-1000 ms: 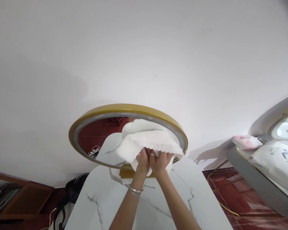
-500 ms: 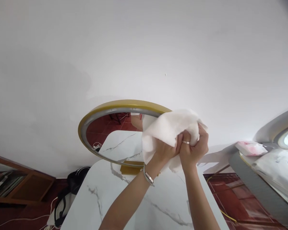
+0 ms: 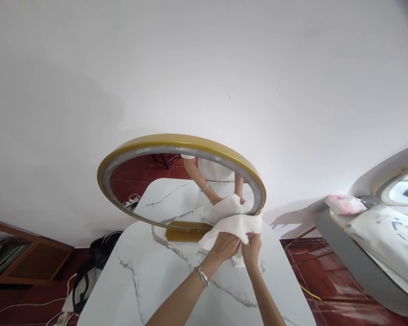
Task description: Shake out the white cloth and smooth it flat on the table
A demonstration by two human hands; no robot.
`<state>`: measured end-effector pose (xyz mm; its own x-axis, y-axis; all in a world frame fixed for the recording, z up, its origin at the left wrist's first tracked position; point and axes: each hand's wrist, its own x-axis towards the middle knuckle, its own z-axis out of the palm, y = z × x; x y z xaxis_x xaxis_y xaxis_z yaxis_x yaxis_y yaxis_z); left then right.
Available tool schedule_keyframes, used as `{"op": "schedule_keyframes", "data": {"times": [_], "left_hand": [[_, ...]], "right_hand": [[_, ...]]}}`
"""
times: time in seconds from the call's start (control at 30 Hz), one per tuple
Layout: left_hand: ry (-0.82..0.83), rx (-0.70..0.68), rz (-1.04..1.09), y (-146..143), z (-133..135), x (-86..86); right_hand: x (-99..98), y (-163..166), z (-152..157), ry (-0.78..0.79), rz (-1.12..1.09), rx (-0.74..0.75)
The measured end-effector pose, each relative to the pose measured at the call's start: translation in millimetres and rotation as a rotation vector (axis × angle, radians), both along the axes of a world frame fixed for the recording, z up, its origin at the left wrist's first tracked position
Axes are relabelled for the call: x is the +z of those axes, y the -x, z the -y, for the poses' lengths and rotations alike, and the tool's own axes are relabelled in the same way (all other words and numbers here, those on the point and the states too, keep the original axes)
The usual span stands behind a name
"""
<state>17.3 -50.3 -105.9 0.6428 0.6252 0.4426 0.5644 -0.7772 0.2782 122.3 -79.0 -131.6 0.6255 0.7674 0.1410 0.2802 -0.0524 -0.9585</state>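
Note:
A round mirror with a gold frame (image 3: 177, 141) stands on a gold base (image 3: 183, 234) on the white marbled table (image 3: 163, 280). Against the mirror's lower right edge lies a white cloth (image 3: 238, 226), partly bunched. My left hand (image 3: 227, 246) is closed on the cloth, fingers curled into it, with a bracelet on the wrist. Just to its right, my right hand (image 3: 252, 249) pinches the cloth's right side. Both arms and the cloth show reflected in the glass. Some fingertips are hidden by the cloth.
To the right, another table (image 3: 363, 258) bears a tissue pack (image 3: 346, 204), a white plastic bag (image 3: 391, 240) and a second round mirror (image 3: 404, 192). Black bags (image 3: 104, 249) and white cables lie on the floor at left, beside a wooden cabinet (image 3: 34, 262). A white wall stands behind.
Both hands have moved down with the cloth, from the mirror's upper right rim to its lower right edge. The right part of the frame is uncovered now. The view has shifted slightly.

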Motion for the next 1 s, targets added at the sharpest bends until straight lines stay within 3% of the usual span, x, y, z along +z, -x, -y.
{"op": "schedule_keyframes", "data": {"times": [0.2,0.3,0.37,0.5,0.6,0.67,0.73,0.8,0.9,1.0], "left_hand": [[-0.073,0.281,0.186,50.0,45.4,-46.8],[-0.037,0.466,0.282,69.0,72.7,-57.8],[0.029,0.569,0.333,76.0,86.8,-59.7],[0.166,0.723,0.564,83.4,93.8,-54.0],[0.012,0.864,0.712,96.5,82.0,-45.6],[-0.089,0.915,0.654,110.6,69.8,-37.9],[-0.061,0.853,0.538,125.8,56.8,-27.6],[0.086,0.684,0.473,139.2,45.6,-13.9],[0.262,0.486,0.458,153.9,38.7,14.3],[0.253,0.387,0.408,163.3,46.3,50.0]], "right_hand": [[-27.8,11.6,22.7,-0.018,-0.112,0.223],[-31.9,5.4,30.0,-0.074,-0.214,0.186],[-32.1,-2.4,27.5,-0.072,-0.226,0.165],[-26.6,-15.8,13.6,0.048,0.025,0.354],[-20.0,-18.6,11.2,0.040,0.119,0.334],[-15.0,-20.1,15.2,0.015,0.165,0.275],[-8.4,-25.1,21.3,-0.032,0.233,0.228],[1.4,-35.3,28.0,-0.098,0.340,0.246],[24.6,-57.9,41.0,-0.109,0.436,0.365],[55.7,-81.8,60.5,-0.040,0.409,0.470]]}}
